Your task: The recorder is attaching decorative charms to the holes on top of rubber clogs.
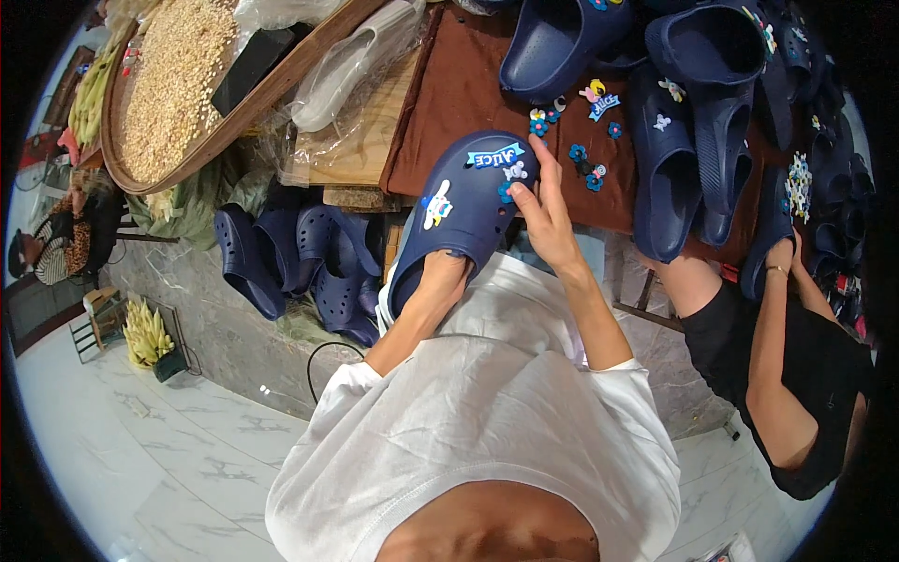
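Note:
A navy clog (459,201) is in front of me, toe pointing away. My left hand (442,274) reaches into its opening and holds it up from inside, its fingers hidden by the upper. On the clog sit a light-blue lettered banner charm (494,155), a small white-and-grey charm (515,171) and a white cartoon charm (436,204). My right hand (548,217) is at the clog's right side, thumb pressed on a blue flower charm (507,192), with the fingers extended along the edge. Loose charms (599,99) lie on the brown cloth (459,75) just beyond.
Several navy clogs (665,178) stand at the right of the cloth; others (281,248) hang below the table at left. A tray of pale kernels (178,84) and a bagged clear shoe (351,66) lie far left. At right, another person's hand (780,255) holds a decorated clog (770,217).

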{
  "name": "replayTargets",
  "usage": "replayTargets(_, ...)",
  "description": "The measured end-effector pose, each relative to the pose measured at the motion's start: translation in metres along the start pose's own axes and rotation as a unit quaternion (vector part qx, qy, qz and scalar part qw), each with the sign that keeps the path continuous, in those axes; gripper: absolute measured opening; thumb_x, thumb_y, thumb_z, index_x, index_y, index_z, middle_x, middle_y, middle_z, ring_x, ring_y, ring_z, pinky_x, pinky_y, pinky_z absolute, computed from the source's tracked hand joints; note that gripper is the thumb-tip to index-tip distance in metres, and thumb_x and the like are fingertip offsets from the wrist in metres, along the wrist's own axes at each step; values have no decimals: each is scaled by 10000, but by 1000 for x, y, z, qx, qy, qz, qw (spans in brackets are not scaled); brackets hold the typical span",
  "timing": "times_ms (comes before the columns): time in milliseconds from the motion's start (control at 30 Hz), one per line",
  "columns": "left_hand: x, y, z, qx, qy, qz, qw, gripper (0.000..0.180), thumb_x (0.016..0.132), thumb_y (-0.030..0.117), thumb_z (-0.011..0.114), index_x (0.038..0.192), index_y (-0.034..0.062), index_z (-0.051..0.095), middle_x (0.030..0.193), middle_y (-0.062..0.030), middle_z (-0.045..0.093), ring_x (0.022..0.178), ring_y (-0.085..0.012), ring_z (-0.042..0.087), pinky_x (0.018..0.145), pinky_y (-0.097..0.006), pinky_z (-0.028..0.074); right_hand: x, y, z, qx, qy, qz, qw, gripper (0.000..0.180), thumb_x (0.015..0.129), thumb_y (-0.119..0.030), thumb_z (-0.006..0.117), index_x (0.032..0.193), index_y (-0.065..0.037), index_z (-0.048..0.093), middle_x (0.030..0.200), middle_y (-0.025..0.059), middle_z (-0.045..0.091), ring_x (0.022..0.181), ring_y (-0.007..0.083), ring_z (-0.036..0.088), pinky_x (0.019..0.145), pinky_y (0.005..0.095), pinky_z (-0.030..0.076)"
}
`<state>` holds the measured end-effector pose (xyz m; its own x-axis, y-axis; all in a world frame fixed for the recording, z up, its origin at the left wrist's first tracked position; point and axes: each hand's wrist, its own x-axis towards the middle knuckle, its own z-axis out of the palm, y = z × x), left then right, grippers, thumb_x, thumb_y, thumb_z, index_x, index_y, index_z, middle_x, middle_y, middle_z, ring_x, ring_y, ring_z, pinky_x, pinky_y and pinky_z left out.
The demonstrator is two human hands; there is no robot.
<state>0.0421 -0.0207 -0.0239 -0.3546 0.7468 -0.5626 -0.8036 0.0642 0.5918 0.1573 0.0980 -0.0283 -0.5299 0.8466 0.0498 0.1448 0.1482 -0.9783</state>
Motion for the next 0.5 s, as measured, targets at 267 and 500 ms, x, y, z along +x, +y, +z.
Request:
replayTargets(267, -5, -1, 4, -29, -2, -6, 1000, 454, 968, 124, 608, 1389, 30, 469, 1342, -92, 572, 1173, -189, 589, 1022, -348, 485, -3, -14, 19, 55, 70, 24, 996, 609, 915, -75, 420, 1490, 55, 267, 1479, 232, 285, 1358, 346, 320, 1162, 413, 215)
replayTargets(500, -3, 4, -8, -5, 30, -28, 999, 436, 973, 104, 595, 1384, 34, 467, 1339, -86, 566, 1170, -183, 580, 1009, -339, 489, 10, -24, -4, 63, -1, 49, 997, 516, 918, -81, 507, 1423, -29, 416, 1313, 162, 418, 1225, 228, 469, 1012, 358, 427)
